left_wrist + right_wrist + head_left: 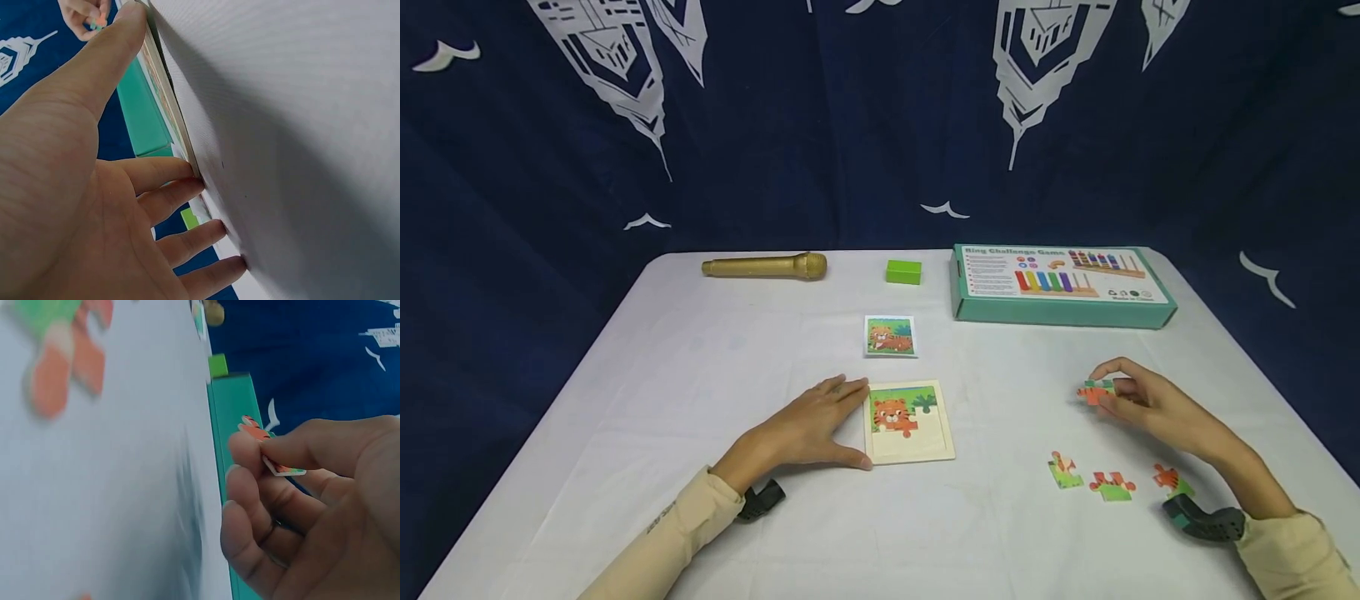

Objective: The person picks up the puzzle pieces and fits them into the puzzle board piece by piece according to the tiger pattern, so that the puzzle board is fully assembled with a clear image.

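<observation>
Pinching a flat, orange-and-green board jigsaw piece (1093, 395), likely light, stiff, best edge-held: right hand (1156, 408). Spread-fingered left hand (815, 425) touches a square, cream, wood-like puzzle tray (928, 440).

The left grip (816, 423) spreads its thumb away from straight fingers — the right grip (1152, 407) pinches with thumb and forefinger.

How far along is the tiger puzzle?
Done: tiger's face and top greenery sit in the tray. In hand: the right hand pinches another piece while the left hand touches the tray's edge. Remaining: that piece plus three loose pieces; the tray's lower part is bare.
</observation>
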{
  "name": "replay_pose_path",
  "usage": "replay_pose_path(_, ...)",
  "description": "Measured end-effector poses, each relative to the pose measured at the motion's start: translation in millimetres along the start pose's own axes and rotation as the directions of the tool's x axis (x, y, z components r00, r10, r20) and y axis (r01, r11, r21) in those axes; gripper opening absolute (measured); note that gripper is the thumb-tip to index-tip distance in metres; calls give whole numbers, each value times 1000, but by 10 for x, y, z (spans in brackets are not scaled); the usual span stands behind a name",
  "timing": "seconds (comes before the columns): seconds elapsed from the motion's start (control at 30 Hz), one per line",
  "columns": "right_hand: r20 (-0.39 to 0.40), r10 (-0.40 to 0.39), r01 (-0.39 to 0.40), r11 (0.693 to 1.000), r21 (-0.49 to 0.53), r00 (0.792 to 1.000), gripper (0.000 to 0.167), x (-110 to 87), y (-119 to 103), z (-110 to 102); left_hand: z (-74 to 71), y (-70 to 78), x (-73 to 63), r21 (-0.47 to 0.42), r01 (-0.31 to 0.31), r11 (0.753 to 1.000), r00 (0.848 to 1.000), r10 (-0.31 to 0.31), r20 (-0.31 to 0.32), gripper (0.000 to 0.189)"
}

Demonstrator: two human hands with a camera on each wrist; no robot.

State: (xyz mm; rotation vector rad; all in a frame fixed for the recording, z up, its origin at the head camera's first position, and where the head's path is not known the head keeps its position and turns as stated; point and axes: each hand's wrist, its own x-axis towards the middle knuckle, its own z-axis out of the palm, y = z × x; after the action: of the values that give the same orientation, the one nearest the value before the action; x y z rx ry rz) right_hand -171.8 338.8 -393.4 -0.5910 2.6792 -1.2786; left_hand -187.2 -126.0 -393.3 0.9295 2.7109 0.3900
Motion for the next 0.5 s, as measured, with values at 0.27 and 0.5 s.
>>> replay_pose_path(0.27,18,-44,43,997,61,999,32,108,-159,66,-2,-2,11,1,0,1000,1000,0,3,104)
replay_pose_path(0.5,35,-16,9,985,172,999,34,217,-282,156,11,-12,21,1,0,1000,1000,0,3,105)
